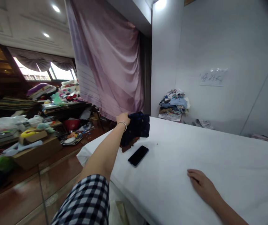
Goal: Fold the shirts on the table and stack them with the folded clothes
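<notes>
My left hand reaches across to the far left part of the white-covered table. Its fingers are closed on a dark navy folded cloth with small pattern marks. Beneath that cloth, a reddish-brown piece shows at the lower edge; what it is I cannot make out. A black smartphone lies face up on the table, nearer to me than the cloth. My right hand rests on the white cover at the right, its fingers loosely extended and nothing visible in them.
Behind the table stands a stack of folded clothes against the white wall. A pink curtain hangs beyond my left hand. Cardboard boxes, bags and household clutter crowd the floor at left. A handwritten paper sign is on the wall.
</notes>
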The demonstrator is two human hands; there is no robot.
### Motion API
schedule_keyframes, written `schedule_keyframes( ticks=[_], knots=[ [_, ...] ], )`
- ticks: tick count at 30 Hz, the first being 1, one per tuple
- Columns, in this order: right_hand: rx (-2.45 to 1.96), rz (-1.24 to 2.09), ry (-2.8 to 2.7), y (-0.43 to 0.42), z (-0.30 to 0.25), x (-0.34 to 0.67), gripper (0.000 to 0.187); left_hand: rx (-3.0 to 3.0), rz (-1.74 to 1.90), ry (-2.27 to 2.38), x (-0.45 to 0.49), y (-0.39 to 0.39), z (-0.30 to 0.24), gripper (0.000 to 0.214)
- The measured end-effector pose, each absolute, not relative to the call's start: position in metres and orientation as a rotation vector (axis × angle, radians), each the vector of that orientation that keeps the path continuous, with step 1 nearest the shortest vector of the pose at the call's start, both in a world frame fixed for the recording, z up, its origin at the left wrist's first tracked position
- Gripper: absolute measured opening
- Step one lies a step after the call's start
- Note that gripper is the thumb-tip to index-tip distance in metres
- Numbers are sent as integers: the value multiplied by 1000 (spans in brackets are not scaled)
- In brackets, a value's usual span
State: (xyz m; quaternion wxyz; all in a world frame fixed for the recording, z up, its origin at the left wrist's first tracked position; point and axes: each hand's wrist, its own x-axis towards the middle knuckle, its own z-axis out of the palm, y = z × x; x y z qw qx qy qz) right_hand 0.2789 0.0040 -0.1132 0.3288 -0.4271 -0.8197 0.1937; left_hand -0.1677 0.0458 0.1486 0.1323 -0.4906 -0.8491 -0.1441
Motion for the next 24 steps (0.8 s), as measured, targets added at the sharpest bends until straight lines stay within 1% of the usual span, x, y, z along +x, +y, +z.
schedule_keyframes(
  ticks=[3,6,9,11,14,16,19,20,21,24],
  knots=[
    [-1129,502,-2140,5,-114,281,31,-1356,-292,-2690,-188,56,106,30],
    [-1142,513,-2148,6,-116,285,31,-1279,-262,-2764,-202,56,61,30],
    [-1149,520,-2159,8,-121,289,32,-1254,-270,-2800,-211,57,39,30],
    [-1159,527,-2163,9,-125,291,32,-1270,-295,-2800,-211,62,40,30],
    [-1162,554,-2154,10,-129,294,32,-1321,-373,-2711,-193,71,59,31],
    [-1162,582,-2136,10,-131,296,32,-1403,-483,-2567,-162,71,76,29],
    [-1190,686,-2109,9,-128,299,34,-1654,-629,-2328,-91,58,96,24],
    [-1209,749,-2086,8,-124,297,37,-1752,-655,-2259,-65,50,99,22],
    [-1226,827,-2051,7,-118,294,45,-1871,-664,-2197,-39,42,101,20],
    [-1192,1128,-1883,3,-89,265,83,-2141,-726,-1986,27,18,100,19]
  ],
)
